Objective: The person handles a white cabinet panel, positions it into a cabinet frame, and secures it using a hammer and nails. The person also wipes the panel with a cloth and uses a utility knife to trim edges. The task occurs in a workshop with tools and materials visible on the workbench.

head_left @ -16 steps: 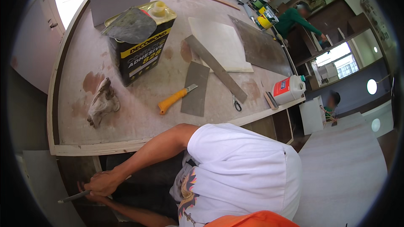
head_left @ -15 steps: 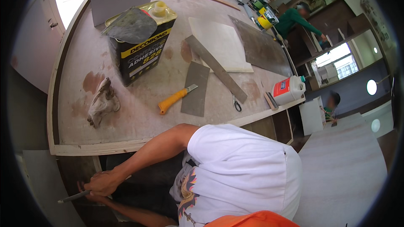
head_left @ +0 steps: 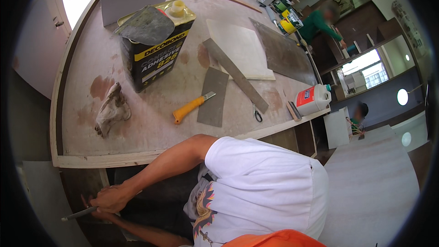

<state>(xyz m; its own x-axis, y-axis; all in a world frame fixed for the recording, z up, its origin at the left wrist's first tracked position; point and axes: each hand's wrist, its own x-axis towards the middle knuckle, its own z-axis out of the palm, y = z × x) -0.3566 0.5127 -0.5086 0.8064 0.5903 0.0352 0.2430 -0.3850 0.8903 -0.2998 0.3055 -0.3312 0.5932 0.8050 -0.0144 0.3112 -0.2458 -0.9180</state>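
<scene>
At the lower left, below the table edge, my two hands are close together. My right hand point(head_left: 111, 199) is closed around a slim grey tool point(head_left: 78, 214) with a pale tip, pointing left; its exact kind is unclear. My left hand point(head_left: 106, 215) lies just under the right one, its fingers mostly hidden. On the table above them are a crumpled stained cloth point(head_left: 112, 112), a yellow-handled knife point(head_left: 188, 110) with its blade over a dark rectangular piece point(head_left: 213, 98), and a tall black adhesive can point(head_left: 155, 59) with a dark flat scrap point(head_left: 146, 25) on top.
A wood-edged worktable point(head_left: 114, 160) fills the middle. It carries a long dark strip point(head_left: 235, 75), pale sheet point(head_left: 242, 50), dark panel point(head_left: 286, 52), scissors point(head_left: 257, 113) and white jug point(head_left: 313, 99). Two people are at the right, one in green point(head_left: 315, 25). A pale panel point(head_left: 370, 187) lies lower right.
My hands and the grey tool stay almost in place. The view has shifted slightly. At the right, the person in green has moved their reaching arm and head a little.
</scene>
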